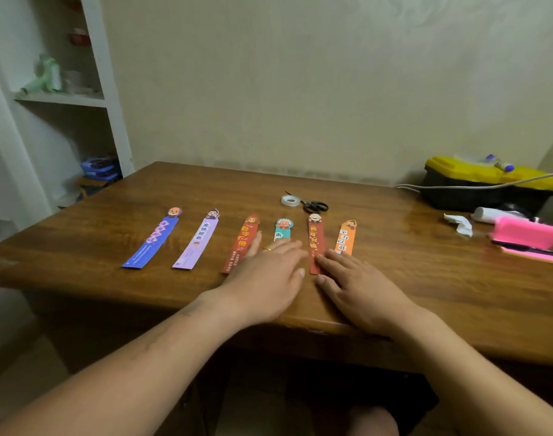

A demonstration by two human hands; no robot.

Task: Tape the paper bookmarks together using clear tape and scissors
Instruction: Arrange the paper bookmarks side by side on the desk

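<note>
the left hand (269,278) lies flat, fingers straight and gripping nothing, over the near part of the teal bookmark (283,229), its outer fingers on the brick-red bookmark (242,243) just left; the right hand (360,287) is likewise flat and empty, fingertips at the near ends of the dark red bookmark (314,240) and the orange bookmark (346,237); further left lie the lilac bookmark (196,243) and the blue bookmark (152,243); all six form a row on the wooden table (111,278); beyond them the clear tape roll (290,201) sits just beside the black scissors (314,206); far right stands a yellow-lidded toolbox (489,184)
</note>
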